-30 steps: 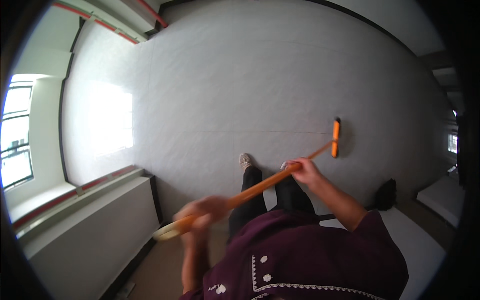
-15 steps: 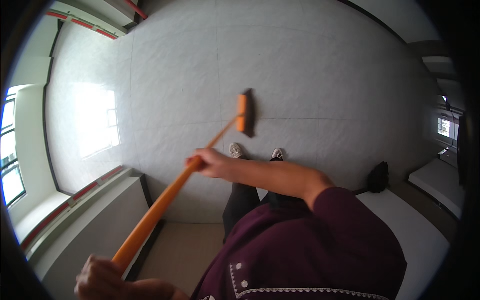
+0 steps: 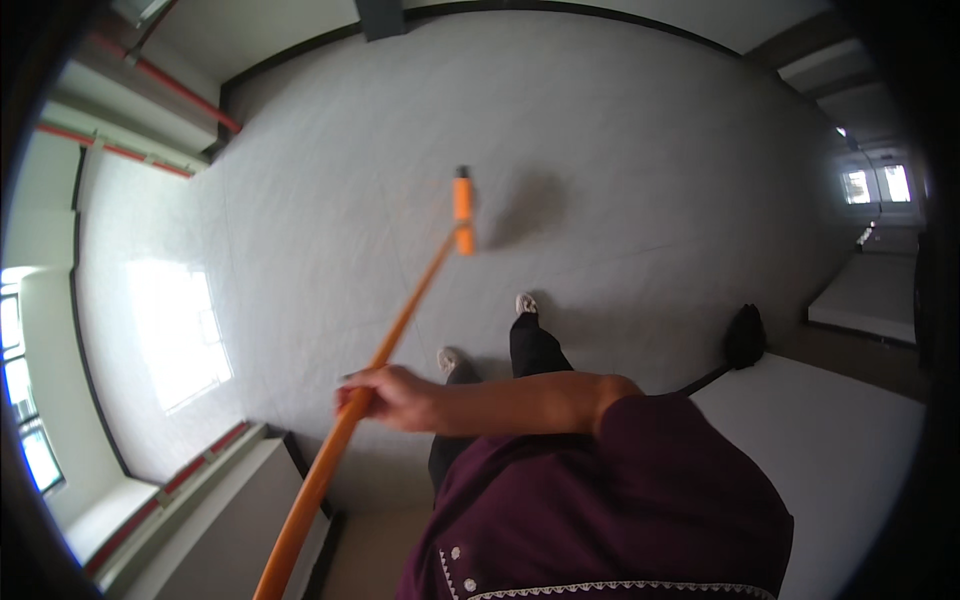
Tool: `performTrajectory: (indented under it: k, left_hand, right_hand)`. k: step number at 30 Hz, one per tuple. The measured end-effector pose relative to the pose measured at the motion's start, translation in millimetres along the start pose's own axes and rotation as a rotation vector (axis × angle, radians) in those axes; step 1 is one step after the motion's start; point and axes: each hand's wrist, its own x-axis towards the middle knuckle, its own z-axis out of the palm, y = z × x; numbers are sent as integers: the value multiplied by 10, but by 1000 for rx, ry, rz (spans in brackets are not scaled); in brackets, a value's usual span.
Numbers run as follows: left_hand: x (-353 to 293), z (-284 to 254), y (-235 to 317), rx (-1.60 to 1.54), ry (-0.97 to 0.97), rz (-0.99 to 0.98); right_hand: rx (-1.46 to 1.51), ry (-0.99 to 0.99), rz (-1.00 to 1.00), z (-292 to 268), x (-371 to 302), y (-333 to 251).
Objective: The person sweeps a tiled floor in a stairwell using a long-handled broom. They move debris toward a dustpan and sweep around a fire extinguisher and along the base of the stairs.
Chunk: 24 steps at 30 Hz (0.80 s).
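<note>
My right hand (image 3: 392, 398) is closed round the orange handle of a broom (image 3: 320, 470), partway along its length. The handle slants from the lower left up to an orange head (image 3: 463, 212) with dark bristles, which show only in part. A dark blurred shadow lies on the grey floor to the right of the head, apart from it, so the head looks raised. At the lower edge the handle runs out of the picture, and my left hand is out of sight.
My feet in light shoes (image 3: 526, 303) stand just below the broom head. A railing with a red strip (image 3: 205, 465) tops a low wall at the lower left. To the right are a dark bag (image 3: 745, 337) and a white surface (image 3: 810, 430). A grey post (image 3: 381, 18) stands at the far wall.
My right hand has moved down and left with the broom, whose head has shifted slightly left and turned. My left hand has gone out of view. One foot has stepped forward.
</note>
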Motion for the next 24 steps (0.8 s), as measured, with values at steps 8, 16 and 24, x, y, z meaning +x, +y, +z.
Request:
performTrajectory:
  k: [8, 16, 24]
  left_hand:
    - [-674, 2284, -2603, -372, -49, -995]
    - [-391, 4245, -3461, -387, -339, -1233]
    - [627, 3126, -2906, 275, 157, -849]
  right_hand:
    - [0, 500, -617, -2400, -1654, -2829]
    - [73, 687, -653, -3680, -2490, -4676]
    - [47, 403, -298, -1640, -588, -4074]
